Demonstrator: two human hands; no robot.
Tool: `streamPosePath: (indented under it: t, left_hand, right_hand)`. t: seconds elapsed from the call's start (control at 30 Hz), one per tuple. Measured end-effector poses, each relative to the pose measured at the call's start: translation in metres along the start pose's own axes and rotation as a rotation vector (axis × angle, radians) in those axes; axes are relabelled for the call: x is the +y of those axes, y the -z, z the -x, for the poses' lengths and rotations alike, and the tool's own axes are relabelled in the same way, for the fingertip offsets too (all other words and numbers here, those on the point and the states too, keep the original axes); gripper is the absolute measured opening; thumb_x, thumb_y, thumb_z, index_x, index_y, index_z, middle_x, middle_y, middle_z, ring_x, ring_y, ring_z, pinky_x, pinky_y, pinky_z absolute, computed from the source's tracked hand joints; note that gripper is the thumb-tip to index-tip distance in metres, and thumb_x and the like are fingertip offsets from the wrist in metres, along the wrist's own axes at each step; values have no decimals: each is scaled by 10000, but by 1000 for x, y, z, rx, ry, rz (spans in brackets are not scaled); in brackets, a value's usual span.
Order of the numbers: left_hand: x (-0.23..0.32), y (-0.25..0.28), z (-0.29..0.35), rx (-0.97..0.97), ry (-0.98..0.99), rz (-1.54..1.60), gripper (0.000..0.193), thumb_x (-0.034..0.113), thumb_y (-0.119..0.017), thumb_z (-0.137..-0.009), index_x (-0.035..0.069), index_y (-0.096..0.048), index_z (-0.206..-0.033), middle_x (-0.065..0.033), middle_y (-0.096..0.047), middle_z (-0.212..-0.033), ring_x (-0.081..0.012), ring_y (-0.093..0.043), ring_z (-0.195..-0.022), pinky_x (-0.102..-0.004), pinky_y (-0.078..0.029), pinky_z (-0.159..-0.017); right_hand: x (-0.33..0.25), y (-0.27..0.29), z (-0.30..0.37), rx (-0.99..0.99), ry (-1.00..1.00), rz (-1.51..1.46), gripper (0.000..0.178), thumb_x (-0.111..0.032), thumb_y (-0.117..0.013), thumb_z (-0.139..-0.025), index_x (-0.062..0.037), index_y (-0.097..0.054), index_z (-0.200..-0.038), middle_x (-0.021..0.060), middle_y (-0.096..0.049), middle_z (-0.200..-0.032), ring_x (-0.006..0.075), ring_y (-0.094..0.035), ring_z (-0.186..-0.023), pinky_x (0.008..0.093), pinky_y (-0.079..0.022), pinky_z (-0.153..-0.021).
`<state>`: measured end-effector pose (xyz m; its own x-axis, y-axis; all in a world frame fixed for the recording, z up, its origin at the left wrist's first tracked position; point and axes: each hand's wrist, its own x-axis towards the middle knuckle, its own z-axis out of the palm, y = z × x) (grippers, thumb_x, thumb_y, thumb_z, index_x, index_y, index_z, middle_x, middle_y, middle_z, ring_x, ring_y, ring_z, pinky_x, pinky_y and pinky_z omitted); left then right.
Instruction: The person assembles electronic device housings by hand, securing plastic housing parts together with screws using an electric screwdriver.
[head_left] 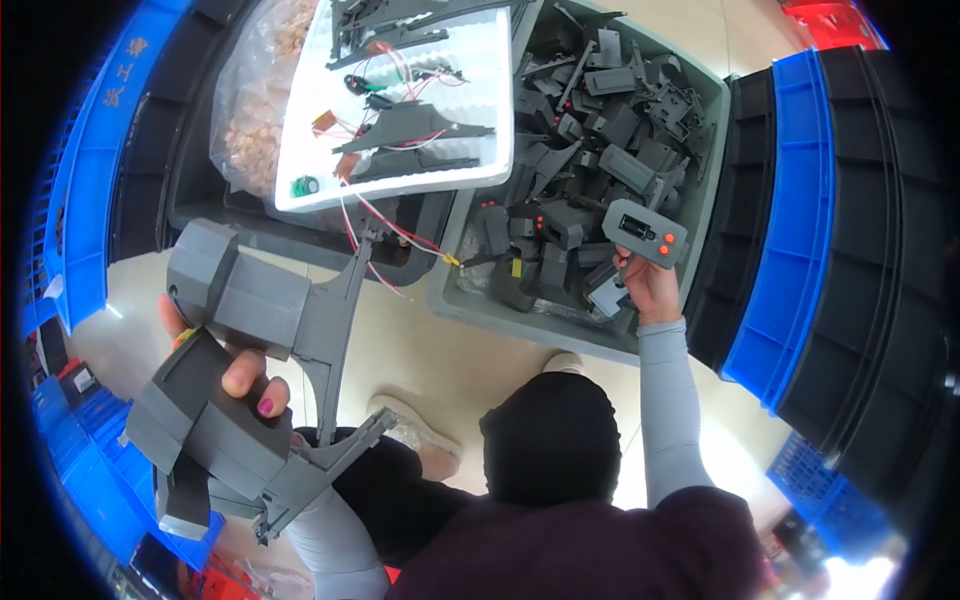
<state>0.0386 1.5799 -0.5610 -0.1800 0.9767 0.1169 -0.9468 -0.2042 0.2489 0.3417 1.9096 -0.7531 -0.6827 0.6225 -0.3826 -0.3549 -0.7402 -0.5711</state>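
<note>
My left hand (246,374), at the left, has its fingers wrapped round dark grey plastic housings. One housing (255,300) with a long thin arm lies above the fingers; another angular housing (215,420) sits below, partly covering the hand. My right hand (654,295) grips a flat grey plastic cover (644,234) with a dark slot and orange-red round spots. That hand is over the right edge of a grey-green bin (712,170) heaped with similar grey plastic parts (600,130). A pale grey part (607,293) lies just beside the right fingers.
A white foam tray (300,150) with grey parts and red and white wires rests across the bin's left edge. Behind it is a clear bag of tan pieces (255,130). Blue and black crates (800,220) stand at the right, with a blue crate (85,200) at the left.
</note>
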Motion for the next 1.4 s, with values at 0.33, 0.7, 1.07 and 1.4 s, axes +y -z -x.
streamPosePath:
  t: [0.33, 0.7, 1.07, 1.4]
  left_hand:
    - [-18, -1, -8, 92, -376, -185, 599, 268, -421, -926, 213, -105, -1432, -145, -171, -1434, -293, -455, -1039, -470, -426, -770]
    - [-18, 1, -21, 5, -366, -108, 677, 317, -471, -912, 225, -49, -1434, -273, -349, -1286, -331, -433, -1149, -464, -405, -845]
    - [-15, 5, -8, 75, -374, -153, 638, 283, -455, -909, 223, -93, -1431, -153, -163, -1438, -282, -460, -1052, -468, -432, -796]
    - [-8, 9, -4, 52, -309, -159, 616, 299, -422, -923, 221, -86, -1432, -161, -165, -1435, -291, -446, -1062, -469, -415, -803]
  right_hand:
    - [-22, -34, 10, 2, -128, 1877, 296, -97, -617, -769, -50, -610, -1061, 83, -644, -919, 231, -605, -781, 282, -460, -688]
    - [128, -96, -64, -108, 527, 2354, 369, -330, -708, -665, -64, -536, -855, 84, -614, -734, 257, -560, -836, 396, -365, -710]
    - [97, -73, -18, 152, 409, 1545, 703, -149, -787, -563, -15, -411, -1141, 115, -591, -978, 234, -552, -893, 348, -398, -828]
    - [51, -78, 28, 96, 349, 1297, 694, -88, -767, -616, -32, -403, -1204, 92, -575, -1014, 137, -551, -851, 263, -457, -703]
